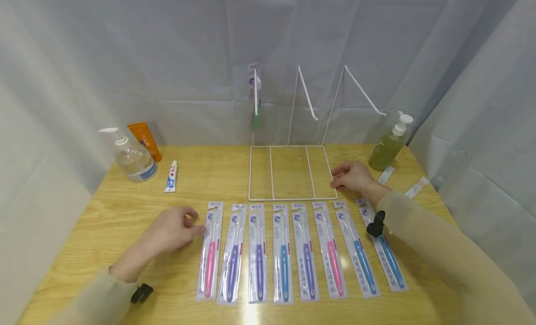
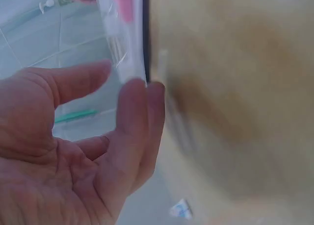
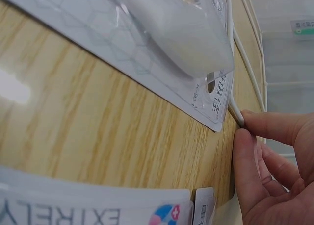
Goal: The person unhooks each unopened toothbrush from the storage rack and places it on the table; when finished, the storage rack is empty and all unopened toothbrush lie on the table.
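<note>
One packaged toothbrush (image 1: 255, 96) already hangs on the leftmost arm of the white wire rack (image 1: 291, 172), which stands toward the far edge of the surface (image 1: 104, 213). The rack's other two hooks, in the middle and on the right, are bare. So by my reading the hanging has only just begun: one pack up, eight left.

Those eight lie flat in a neat row along the near half of the surface, side by side, in pink, purple and blue. The left hand (image 1: 173, 230) rests at the left end of that row, fingers loosely extended, with the fingertips touching the upper left edge of the pink toothbrush pack (image 1: 211, 250). The left wrist view shows the clear pack edge against the fingertips (image 2: 133, 95) with the thumb apart from it, so it is a touch and not yet a proper hold.

The right hand (image 1: 351, 176) sits at the near right corner of the rack's base frame. In the right wrist view its fingertips (image 3: 245, 141) pinch the white wire at that corner, seemingly steadying the rack.

Off to the sides stand a clear pump bottle (image 1: 133, 160), an orange tube (image 1: 145, 139) and a small tube (image 1: 171, 176) near the far left corner, and a green pump bottle (image 1: 390, 144) near the far right corner.
</note>
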Tool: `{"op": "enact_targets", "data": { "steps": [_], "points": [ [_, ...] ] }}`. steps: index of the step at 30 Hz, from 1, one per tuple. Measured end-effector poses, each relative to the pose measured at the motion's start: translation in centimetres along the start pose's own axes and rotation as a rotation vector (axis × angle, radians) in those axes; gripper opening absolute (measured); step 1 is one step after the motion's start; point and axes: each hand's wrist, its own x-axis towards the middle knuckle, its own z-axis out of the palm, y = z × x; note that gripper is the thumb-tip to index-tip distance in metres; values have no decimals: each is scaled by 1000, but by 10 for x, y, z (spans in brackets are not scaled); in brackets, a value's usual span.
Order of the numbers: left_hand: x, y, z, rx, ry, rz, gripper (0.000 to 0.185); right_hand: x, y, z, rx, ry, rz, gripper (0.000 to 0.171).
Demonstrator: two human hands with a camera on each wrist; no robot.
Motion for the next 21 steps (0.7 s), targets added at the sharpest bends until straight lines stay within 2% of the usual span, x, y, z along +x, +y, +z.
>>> {"op": "enact_targets", "data": {
  "steps": [3, 6, 8, 12, 15, 21],
  "points": [
    [7, 7, -13, 81, 73, 66, 54, 0, 0, 0, 6, -3, 2, 49],
    [20, 18, -23, 67, 143, 140, 50, 0, 0, 0, 5, -5, 1, 48],
    [34, 28, -30, 49, 202, 196, 47, -1, 0, -1, 3, -4, 1, 49],
    [68, 54, -43, -61, 285, 251, 45, -1, 0, -2, 4, 1, 3, 48],
    [96, 75, -50, -153, 341, 262, 43, -2, 0, -2, 8, 0, 0, 48],
    [147, 112, -53, -302, 455, 279, 40, -3, 0, 0, 13, -6, -13, 47]
  ]
}}
